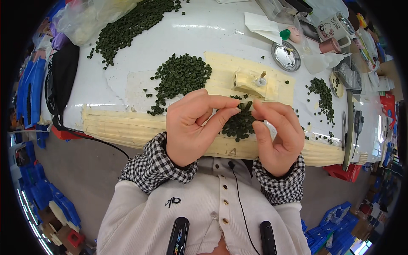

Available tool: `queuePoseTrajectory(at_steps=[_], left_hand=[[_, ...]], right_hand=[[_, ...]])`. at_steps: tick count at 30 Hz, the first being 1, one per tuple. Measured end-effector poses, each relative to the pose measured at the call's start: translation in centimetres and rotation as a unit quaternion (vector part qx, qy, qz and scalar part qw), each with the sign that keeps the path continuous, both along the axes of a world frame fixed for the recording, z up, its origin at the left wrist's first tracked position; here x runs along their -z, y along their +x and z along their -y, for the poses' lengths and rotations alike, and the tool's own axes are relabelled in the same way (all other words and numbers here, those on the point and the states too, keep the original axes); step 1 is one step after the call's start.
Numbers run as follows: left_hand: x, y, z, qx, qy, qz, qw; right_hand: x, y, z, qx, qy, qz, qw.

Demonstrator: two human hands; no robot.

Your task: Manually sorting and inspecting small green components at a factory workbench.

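My left hand [193, 125] has its thumb and index fingertips pinched on a small dark green piece [242, 107], which partly blends with the pile behind it. Close by on the right, my right hand [281, 134] is curved, its thumb and index fingertip apart with nothing visible between them. Below and between both hands lies a small pile of dark green pieces [239, 128] at the table's front edge. Just beyond stands a tape-covered block [247, 83] with a short upright peg [262, 78]. A larger heap of green pieces [182, 76] sits behind my left hand.
More green pieces [127, 32] spread across the far left, with scattered ones [321, 97] at the right. A round metal lid [286, 56], white paper [262, 26] and a white mug [333, 29] stand far right. Padded tape [123, 127] covers the table's front edge.
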State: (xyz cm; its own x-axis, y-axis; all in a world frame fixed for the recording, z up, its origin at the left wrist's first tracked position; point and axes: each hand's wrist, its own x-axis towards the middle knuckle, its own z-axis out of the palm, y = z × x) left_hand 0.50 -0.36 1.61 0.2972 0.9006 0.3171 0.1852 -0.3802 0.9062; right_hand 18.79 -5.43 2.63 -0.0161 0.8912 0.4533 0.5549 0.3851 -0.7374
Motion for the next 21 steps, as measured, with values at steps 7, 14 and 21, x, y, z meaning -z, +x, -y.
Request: queuePoseTrajectory(at_steps=[7,14,21], left_hand=[[0.1,-0.1,-0.1,-0.002,0.006,0.000,1.000],[0.4,-0.1,0.0,0.000,-0.011,0.010,1.000],[0.6,-0.1,-0.2,0.003,-0.021,0.029,0.999]], right_hand=[[-2.1,2.3,-4.0,0.084,0.038,0.149,0.985],[-1.1,2.0,-5.5,0.067,0.038,0.183,0.980],[-1.2,1.9,-5.4,0.068,0.043,0.173,0.982]])
